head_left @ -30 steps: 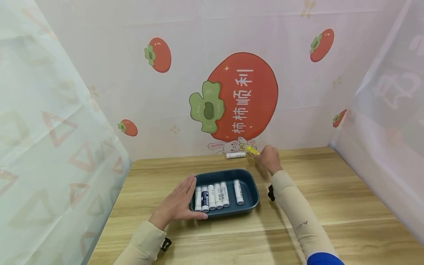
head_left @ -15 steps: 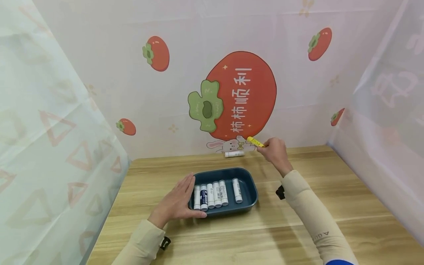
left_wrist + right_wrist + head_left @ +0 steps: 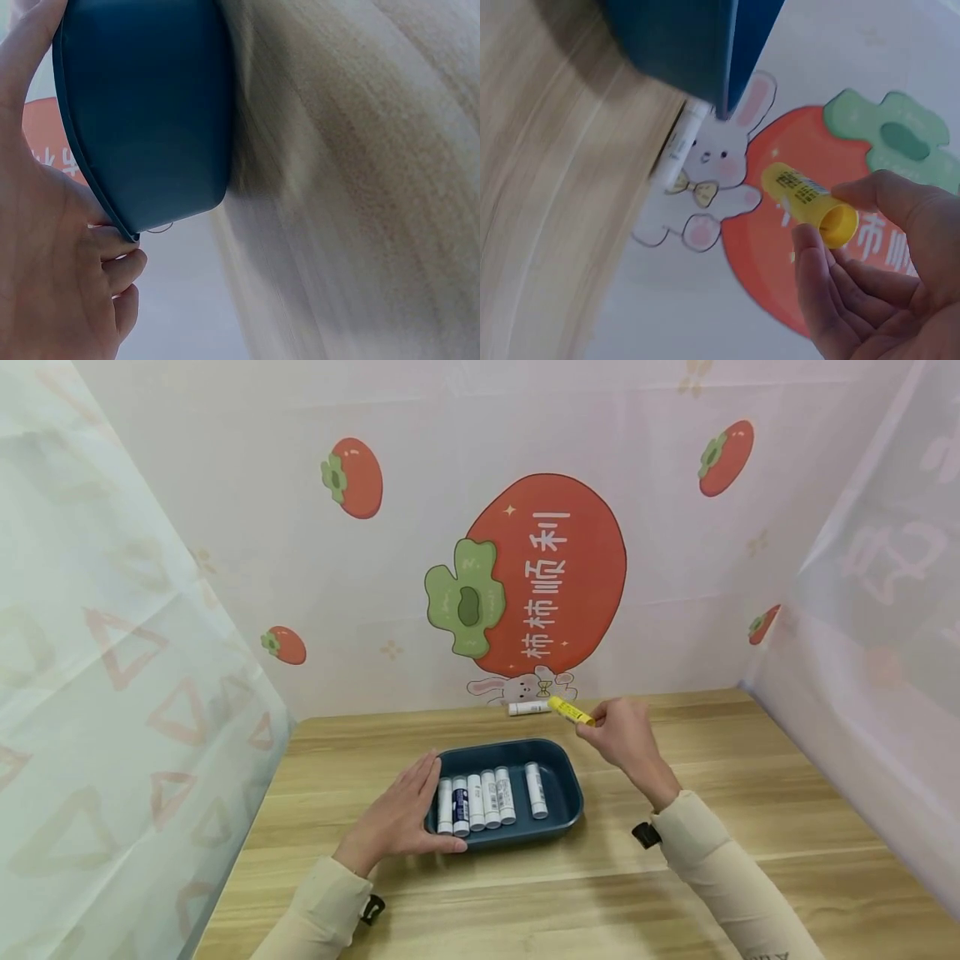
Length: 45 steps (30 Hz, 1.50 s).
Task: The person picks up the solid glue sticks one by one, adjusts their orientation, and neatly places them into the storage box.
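Observation:
In the head view my right hand (image 3: 626,739) pinches a yellow glue stick (image 3: 572,711) between thumb and fingers, held above the table behind the tray. The right wrist view shows the yellow glue stick's hollow round end (image 3: 838,225) facing the camera. My left hand (image 3: 401,814) rests with fairly straight fingers and thumb against the left end of a dark blue tray (image 3: 558,831). Several white glue sticks (image 3: 476,802) and a dark blue-labelled one (image 3: 461,808) lie side by side in its left part. Another white glue stick (image 3: 536,791) lies apart, toward the right.
A white glue stick (image 3: 528,708) lies on the wooden table (image 3: 525,893) at its back edge, by the printed wall sheet (image 3: 405,568). Patterned sheets also stand along the left and right sides.
My right hand has lifted the yellow glue stick off the back of the table, then drawn it nearer and lower. My left hand and the tray have stayed in place.

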### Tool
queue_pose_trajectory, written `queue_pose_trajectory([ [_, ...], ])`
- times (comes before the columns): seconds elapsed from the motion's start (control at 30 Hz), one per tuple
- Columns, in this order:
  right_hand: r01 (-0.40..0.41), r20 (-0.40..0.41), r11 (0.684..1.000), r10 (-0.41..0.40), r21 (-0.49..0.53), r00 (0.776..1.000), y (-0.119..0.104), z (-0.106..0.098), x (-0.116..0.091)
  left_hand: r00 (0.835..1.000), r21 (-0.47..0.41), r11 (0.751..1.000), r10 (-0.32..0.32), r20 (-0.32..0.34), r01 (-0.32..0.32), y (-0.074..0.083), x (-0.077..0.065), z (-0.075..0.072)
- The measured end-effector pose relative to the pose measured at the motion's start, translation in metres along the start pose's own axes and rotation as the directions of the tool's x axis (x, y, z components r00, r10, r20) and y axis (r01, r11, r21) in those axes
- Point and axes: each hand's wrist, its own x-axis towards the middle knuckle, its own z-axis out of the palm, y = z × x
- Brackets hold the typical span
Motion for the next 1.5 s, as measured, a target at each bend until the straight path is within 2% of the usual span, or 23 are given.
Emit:
queue_pose_trajectory([
  [0.23,-0.035,0.128,0.999,0.035,0.000,0.991,-0.025,0.002,-0.024,1.000,0.000,1.000,0.000,0.012,0.000,0.000,0.000,-0.002],
  [0.5,-0.042,0.202,0.998,0.049,-0.041,0.978,-0.048,0.023,-0.043,1.000,0.003,1.000,-0.006,0.017,0.006,0.001,0.000,-0.001],
  [0.93,-0.052,0.217,0.997,0.064,-0.059,0.974,-0.057,0.065,-0.059,1.000,0.002,1.000,-0.021,0.021,0.021,0.001,0.001,0.001],
  [1.1,-0.051,0.231,0.996,0.068,-0.078,0.971,-0.061,0.071,-0.060,1.000,-0.004,1.000,-0.025,0.011,0.025,0.000,0.001,0.001],
  [1.3,-0.070,0.280,0.988,0.106,-0.136,0.954,-0.066,0.077,-0.062,0.999,-0.007,1.000,-0.030,0.017,0.030,0.001,0.001,0.001],
  [1.5,-0.065,0.314,0.987,0.108,-0.145,0.943,-0.067,0.083,-0.066,0.999,-0.013,0.999,-0.039,0.025,0.039,0.002,0.001,0.001],
])
